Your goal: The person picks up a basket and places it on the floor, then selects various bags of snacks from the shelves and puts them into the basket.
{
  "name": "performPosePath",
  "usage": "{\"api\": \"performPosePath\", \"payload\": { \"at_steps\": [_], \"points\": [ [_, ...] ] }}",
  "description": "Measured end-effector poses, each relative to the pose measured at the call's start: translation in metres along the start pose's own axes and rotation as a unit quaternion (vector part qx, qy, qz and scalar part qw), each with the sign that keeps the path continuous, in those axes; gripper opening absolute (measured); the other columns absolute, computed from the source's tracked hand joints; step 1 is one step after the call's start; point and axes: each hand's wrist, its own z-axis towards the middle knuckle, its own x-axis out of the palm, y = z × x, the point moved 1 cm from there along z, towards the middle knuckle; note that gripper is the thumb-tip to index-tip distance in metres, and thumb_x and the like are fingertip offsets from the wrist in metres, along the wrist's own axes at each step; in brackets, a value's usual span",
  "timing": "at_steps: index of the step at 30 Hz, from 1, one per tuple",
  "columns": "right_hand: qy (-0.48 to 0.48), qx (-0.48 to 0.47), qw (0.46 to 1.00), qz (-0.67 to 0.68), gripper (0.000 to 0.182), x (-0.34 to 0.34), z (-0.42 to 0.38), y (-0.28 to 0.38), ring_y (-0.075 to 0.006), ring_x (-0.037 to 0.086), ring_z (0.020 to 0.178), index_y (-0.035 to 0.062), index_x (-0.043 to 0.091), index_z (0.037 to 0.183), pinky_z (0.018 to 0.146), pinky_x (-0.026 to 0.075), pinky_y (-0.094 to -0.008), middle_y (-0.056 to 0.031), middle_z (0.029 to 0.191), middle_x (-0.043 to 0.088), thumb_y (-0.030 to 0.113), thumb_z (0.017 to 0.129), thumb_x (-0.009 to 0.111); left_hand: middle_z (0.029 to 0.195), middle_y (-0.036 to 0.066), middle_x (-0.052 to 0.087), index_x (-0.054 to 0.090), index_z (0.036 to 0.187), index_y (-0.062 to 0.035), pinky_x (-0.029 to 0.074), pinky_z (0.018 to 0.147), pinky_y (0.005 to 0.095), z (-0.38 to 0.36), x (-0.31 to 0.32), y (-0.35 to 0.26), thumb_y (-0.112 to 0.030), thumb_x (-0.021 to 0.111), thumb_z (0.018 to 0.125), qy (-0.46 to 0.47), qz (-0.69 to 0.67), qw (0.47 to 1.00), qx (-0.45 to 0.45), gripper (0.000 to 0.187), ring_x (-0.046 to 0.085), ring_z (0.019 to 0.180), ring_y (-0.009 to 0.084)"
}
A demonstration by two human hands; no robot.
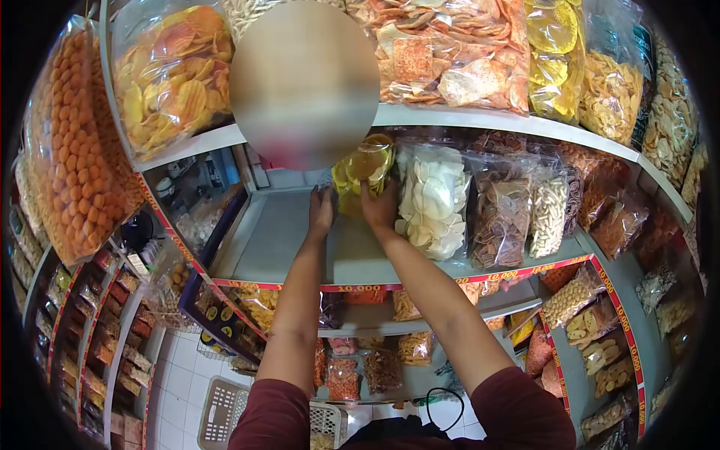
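Both my arms reach onto a grey shelf (281,236) in the middle of the view. My right hand (379,206) grips the right side of a clear bag with yellow round snacks (367,166). At the bag's left side is my left hand (322,210), its fingers pointing up and touching the edge of the plastic. Just right of my right hand stands a bag of white chips (433,199), followed by a bag of brown snacks (501,217) and a bag of pale sticks (549,216). A blurred disc hides part of the area above my hands.
Above, a white shelf edge (450,118) carries large snack bags. A big bag of orange balls (75,150) hangs at the left. Lower shelves with red price strips hold more bags. Below, a light plastic basket (221,409) stands on the tiled floor.
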Motion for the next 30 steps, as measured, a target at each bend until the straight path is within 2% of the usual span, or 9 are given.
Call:
{"api": "performPosePath", "payload": {
  "at_steps": [5,8,11,15,18,21,23,26,30],
  "points": [
    [0.084,0.077,0.993,-0.029,0.069,-0.016,0.007,0.027,-0.0409,0.061,0.115,0.0015,0.052,0.131,0.097,0.047,-0.0469,-0.0249,0.124,0.062,0.050,0.087,0.073,0.154,0.023,0.040,0.024,0.154,0.0074,0.030,0.116,0.0372,0.046,0.009,0.039,-0.057,0.045,0.101,0.086,-0.103,0.991,-0.014,0.086,0.040,0.142,0.0313],
    [0.097,0.055,0.994,0.018,0.063,0.004,0.007,0.001,-0.0404,0.063,0.110,0.0034,0.058,0.124,0.094,0.048,-0.0462,-0.0229,0.117,0.066,0.053,0.087,0.071,0.158,0.020,0.035,0.025,0.156,0.0033,0.026,0.119,0.0375,0.062,0.015,0.059,-0.063,0.042,0.100,0.144,-0.201,0.969,-0.013,0.089,0.036,0.145,0.0294],
    [0.058,0.010,0.995,0.076,0.057,0.018,0.008,-0.011,-0.0435,0.063,0.095,0.0023,0.063,0.104,0.086,0.049,-0.0503,-0.0234,0.099,0.066,0.055,0.085,0.073,0.158,0.017,0.036,0.028,0.156,0.0019,0.026,0.120,0.0373,0.065,0.016,0.069,-0.066,0.038,0.100,0.179,-0.236,0.954,-0.038,0.089,0.037,0.145,0.0280],
    [0.084,0.021,0.993,0.080,0.057,0.027,0.014,-0.021,-0.0422,0.065,0.098,0.0029,0.064,0.111,0.088,0.050,-0.0481,-0.0225,0.103,0.068,0.055,0.089,0.069,0.161,0.016,0.031,0.026,0.156,0.0032,0.023,0.121,0.0343,0.088,0.018,0.098,-0.061,0.030,0.105,0.187,-0.316,0.924,-0.109,0.082,0.032,0.147,0.0255],
    [0.121,0.031,0.982,0.143,0.059,0.026,0.015,-0.019,-0.0393,0.063,0.110,0.0014,0.061,0.123,0.095,0.047,-0.0447,-0.0226,0.116,0.067,0.053,0.094,0.062,0.156,0.017,0.038,0.031,0.154,0.0035,0.027,0.119,0.0344,0.062,0.015,0.067,-0.062,0.030,0.105,0.124,-0.236,0.963,-0.043,0.082,0.039,0.142,0.0245],
    [0.175,0.058,0.972,0.147,0.063,0.018,0.019,-0.017,-0.0356,0.056,0.126,-0.0006,0.055,0.136,0.107,0.040,-0.0401,-0.0234,0.133,0.061,0.052,0.101,0.051,0.148,0.018,0.046,0.037,0.150,0.0042,0.030,0.116,0.0350,0.074,0.013,0.091,-0.060,0.035,0.105,0.152,-0.200,0.967,0.039,0.078,0.044,0.136,0.0247],
    [0.195,0.078,0.967,0.143,0.066,0.017,0.018,-0.017,-0.0352,0.053,0.131,-0.0005,0.053,0.139,0.111,0.038,-0.0393,-0.0235,0.137,0.058,0.053,0.102,0.047,0.142,0.019,0.049,0.038,0.146,0.0057,0.033,0.114,0.0360,0.045,0.009,0.050,-0.056,0.043,0.104,0.100,-0.128,0.985,0.052,0.074,0.047,0.132,0.0258],
    [0.166,0.078,0.972,0.148,0.067,0.023,0.016,-0.024,-0.0357,0.053,0.131,-0.0003,0.053,0.140,0.110,0.038,-0.0397,-0.0237,0.137,0.058,0.054,0.102,0.045,0.137,0.022,0.052,0.038,0.143,0.0084,0.037,0.110,0.0373,0.027,0.014,0.028,-0.051,0.055,0.101,0.057,-0.089,0.992,0.066,0.075,0.050,0.128,0.0283],
    [0.144,0.084,0.980,0.106,0.075,0.030,0.015,-0.034,-0.0433,0.060,0.120,0.0049,0.054,0.138,0.102,0.045,-0.0462,-0.0251,0.128,0.064,0.066,0.095,0.049,0.134,0.025,0.052,0.035,0.142,0.0110,0.041,0.107,0.0386,0.027,0.011,0.030,-0.048,0.065,0.096,0.008,-0.036,0.993,0.108,0.081,0.051,0.126,0.0311]
  ]
}}
